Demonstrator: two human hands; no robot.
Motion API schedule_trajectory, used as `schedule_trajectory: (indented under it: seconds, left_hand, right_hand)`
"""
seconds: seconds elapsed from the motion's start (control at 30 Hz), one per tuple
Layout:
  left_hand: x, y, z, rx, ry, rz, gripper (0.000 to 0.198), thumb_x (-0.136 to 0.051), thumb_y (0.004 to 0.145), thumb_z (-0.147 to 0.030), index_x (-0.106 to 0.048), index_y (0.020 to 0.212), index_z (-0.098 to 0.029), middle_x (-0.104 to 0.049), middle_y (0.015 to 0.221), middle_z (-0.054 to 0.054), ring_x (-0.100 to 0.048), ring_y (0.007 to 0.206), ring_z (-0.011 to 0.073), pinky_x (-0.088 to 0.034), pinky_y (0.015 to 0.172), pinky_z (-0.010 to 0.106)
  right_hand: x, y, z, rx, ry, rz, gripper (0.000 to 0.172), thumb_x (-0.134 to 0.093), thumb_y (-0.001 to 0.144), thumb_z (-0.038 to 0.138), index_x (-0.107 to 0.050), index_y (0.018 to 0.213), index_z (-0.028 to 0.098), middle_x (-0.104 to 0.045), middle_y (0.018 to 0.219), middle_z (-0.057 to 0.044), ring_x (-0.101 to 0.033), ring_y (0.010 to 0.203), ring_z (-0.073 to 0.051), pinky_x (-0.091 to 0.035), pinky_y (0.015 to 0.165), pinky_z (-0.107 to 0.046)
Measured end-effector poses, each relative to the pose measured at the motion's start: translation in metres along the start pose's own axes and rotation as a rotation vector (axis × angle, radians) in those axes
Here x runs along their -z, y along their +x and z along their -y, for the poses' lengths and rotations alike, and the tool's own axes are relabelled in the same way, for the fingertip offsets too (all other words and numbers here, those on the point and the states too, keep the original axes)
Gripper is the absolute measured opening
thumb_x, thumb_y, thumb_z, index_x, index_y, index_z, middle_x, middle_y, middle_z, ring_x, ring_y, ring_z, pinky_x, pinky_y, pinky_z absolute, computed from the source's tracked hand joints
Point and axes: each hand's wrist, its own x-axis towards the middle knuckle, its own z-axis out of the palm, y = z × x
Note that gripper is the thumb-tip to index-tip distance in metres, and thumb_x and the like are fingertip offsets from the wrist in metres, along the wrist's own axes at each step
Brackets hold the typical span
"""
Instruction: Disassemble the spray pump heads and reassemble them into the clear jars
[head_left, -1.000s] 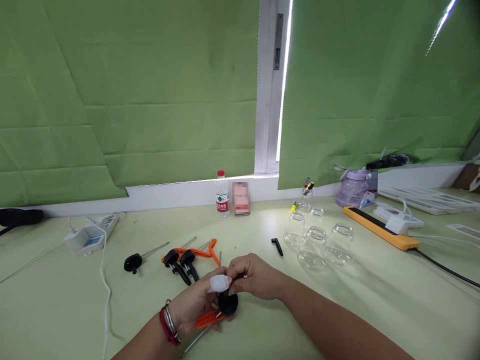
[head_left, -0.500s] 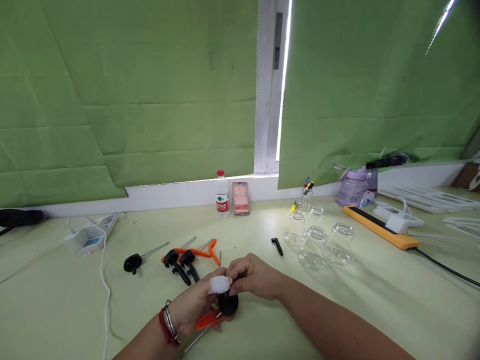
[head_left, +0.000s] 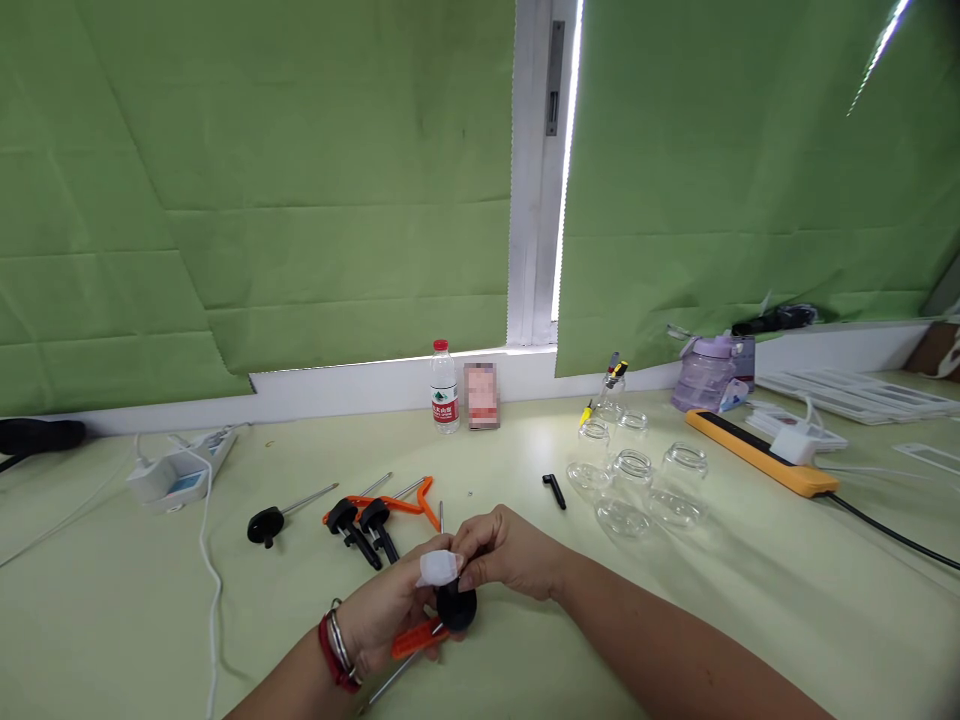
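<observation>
My left hand (head_left: 390, 610) is closed around a black round-headed piece (head_left: 459, 606), which has a black stem. An orange handle (head_left: 417, 638) and a thin metal rod (head_left: 394, 682) stick out below, by the same hand. A white covering (head_left: 438, 568) sits at the left thumb; whether it is a wrap or a loose part I cannot tell. The fingers of my right hand (head_left: 499, 555) pinch at the top of the black piece, their tips partly hidden. Just beyond my hands lie two similar black-headed pieces (head_left: 343, 518) and orange handles (head_left: 401, 505) with metal rods.
Another black-headed rod (head_left: 267, 526) lies to the left, near a white power strip (head_left: 196, 478). A small black lever (head_left: 554, 492) is right of centre, beside several glass jars (head_left: 632, 490). A water bottle (head_left: 445, 390) stands behind. An orange-edged power strip (head_left: 765, 455) lies far right.
Hardly anything differs. Both hands stay in the same place on the black piece, with the head view shifted very slightly.
</observation>
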Motion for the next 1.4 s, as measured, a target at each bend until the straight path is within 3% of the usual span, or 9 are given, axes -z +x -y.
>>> schedule_trajectory:
  seconds: [0.53,1.0,1.4]
  left_hand:
    - [-0.0017,0.0007,-0.0016,-0.009,-0.004,0.005,0.035,-0.055,0.071,-0.041,-0.048,0.099,-0.02,-0.055,0.079,0.003,-0.062,0.063,0.0192,-0.037,0.036,0.017]
    - [-0.0023,-0.0001,-0.0024,-0.008,-0.002,0.007,0.043,-0.059,0.069,-0.045,-0.048,0.101,-0.02,-0.054,0.08,0.003,-0.061,0.065,0.0195,-0.037,0.036,0.018]
    - [-0.0015,-0.0006,-0.0023,-0.001,-0.001,0.014,0.041,-0.058,0.07,-0.045,-0.048,0.101,-0.021,-0.055,0.079,0.003,-0.062,0.066,0.0203,-0.038,0.037,0.018]
  right_hand:
    - [-0.0007,0.001,0.0,-0.115,0.054,-0.008,0.028,-0.083,0.046,0.013,-0.067,0.069,0.011,-0.068,0.072,-0.002,-0.063,0.067,-0.014,-0.048,0.068,-0.029]
    - [-0.0007,-0.0011,0.0042,-0.011,0.047,0.039,0.024,-0.081,0.05,0.009,-0.073,0.072,0.015,-0.067,0.078,-0.001,-0.062,0.076,-0.014,-0.049,0.07,-0.027]
    - [0.001,-0.0008,0.0036,-0.024,0.027,0.044,0.021,-0.08,0.054,0.011,-0.074,0.074,0.015,-0.067,0.079,-0.002,-0.061,0.078,-0.014,-0.047,0.074,-0.028]
